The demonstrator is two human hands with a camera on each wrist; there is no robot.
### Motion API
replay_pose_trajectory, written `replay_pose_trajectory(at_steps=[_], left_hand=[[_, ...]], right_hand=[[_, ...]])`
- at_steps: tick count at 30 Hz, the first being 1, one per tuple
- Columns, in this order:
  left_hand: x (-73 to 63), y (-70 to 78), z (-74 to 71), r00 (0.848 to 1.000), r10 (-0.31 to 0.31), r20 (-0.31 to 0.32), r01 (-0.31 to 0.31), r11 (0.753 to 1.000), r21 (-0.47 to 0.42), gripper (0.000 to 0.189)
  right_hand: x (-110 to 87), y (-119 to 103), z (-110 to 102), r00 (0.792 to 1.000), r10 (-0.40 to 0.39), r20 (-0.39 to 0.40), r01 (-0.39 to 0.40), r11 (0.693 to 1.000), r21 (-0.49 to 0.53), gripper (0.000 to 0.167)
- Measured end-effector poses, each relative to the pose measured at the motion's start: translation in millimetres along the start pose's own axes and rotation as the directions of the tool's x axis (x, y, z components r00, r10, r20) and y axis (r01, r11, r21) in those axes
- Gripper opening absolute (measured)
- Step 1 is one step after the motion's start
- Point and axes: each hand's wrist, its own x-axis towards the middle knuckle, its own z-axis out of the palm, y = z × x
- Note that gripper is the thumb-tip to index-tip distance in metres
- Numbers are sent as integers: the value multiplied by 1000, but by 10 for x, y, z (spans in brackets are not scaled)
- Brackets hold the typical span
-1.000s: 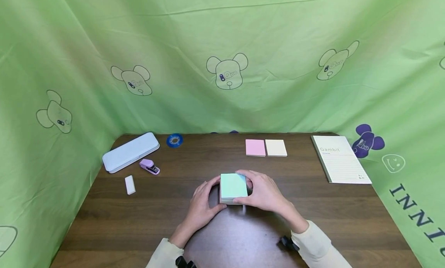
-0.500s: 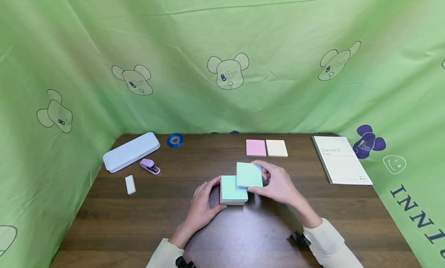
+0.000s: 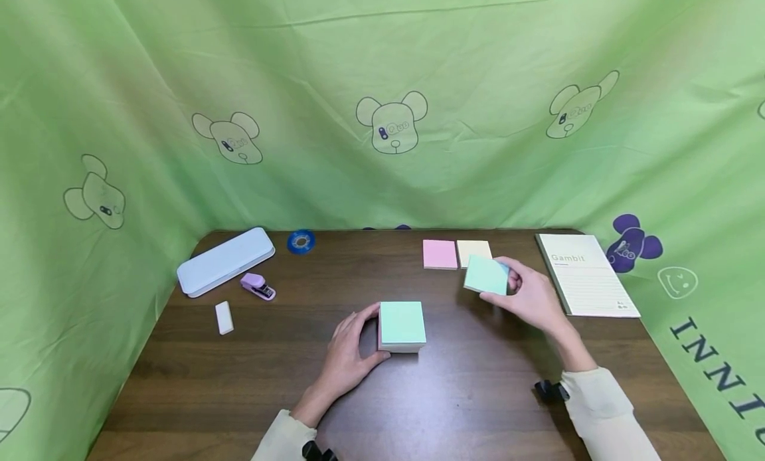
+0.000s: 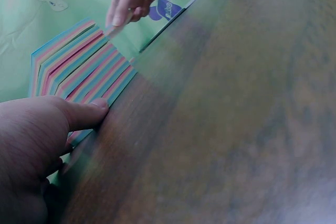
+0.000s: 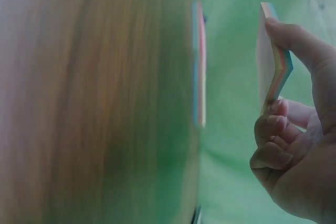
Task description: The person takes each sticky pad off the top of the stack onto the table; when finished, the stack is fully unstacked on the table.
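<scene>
My left hand (image 3: 345, 360) grips the left side of a thick stack of sticky note pads (image 3: 403, 323), its thumb at the near edge and its fingers toward the far edge. Striped edges of several colours show on that stack (image 4: 86, 64) in the left wrist view. Raised off the table, a thin mint-topped sticky note pad (image 3: 485, 274) is pinched by its sides in my right hand (image 3: 530, 297). It covers part of a cream sticky note pad (image 3: 472, 247), which lies beside a pink sticky note pad (image 3: 439, 254) near the back edge.
At the right lies a notebook (image 3: 588, 275). To the left are a pale blue pencil case (image 3: 226, 262), a purple stapler (image 3: 257, 286), a white eraser (image 3: 224, 317) and a roll of blue tape (image 3: 301, 242). A green curtain (image 3: 299, 69) surrounds the table.
My right hand has lifted a sticky note pad off the top of the stack and carried it right and back toward the cream pad. The left hand has stayed at the stack.
</scene>
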Motion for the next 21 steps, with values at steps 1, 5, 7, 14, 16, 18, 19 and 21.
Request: replay_pose_trajectory(at_steps=[1, 5, 7, 14, 16, 18, 19, 21], left_hand=[[2, 2, -1, 1000, 1, -1, -1, 1000, 0, 97], [1, 5, -4, 1000, -3, 0, 3, 1000, 2, 97], [-2, 1, 0, 1000, -1, 1, 1, 1000, 10, 96], [-7, 6, 1, 1000, 0, 3, 0, 1000, 7, 97], [-4, 9, -2, 1000, 1, 4, -1, 1000, 4, 97], [0, 8, 0, 1000, 5, 3, -5, 1000, 10, 97], [-2, 6, -4, 1000, 5, 2, -5, 1000, 12, 97], [-8, 1, -11, 1000, 5, -2, -5, 1000, 19, 97]], right_hand=[[11, 57, -33, 1000, 7, -3, -8, 1000, -12, 71], [49, 269, -138, 999, 39, -6, -39, 998, -58, 73], [57, 358, -169, 998, 63, -6, -64, 994, -89, 73], [74, 554, -231, 988, 152, 14, -148, 976, -161, 79], [89, 589, -250, 987, 155, 38, -146, 973, -179, 82], [107, 620, -272, 986, 152, 74, -134, 970, -202, 84], [123, 633, -275, 985, 145, 93, -123, 969, -215, 85], [156, 652, -280, 983, 132, 130, -98, 965, -242, 87]])
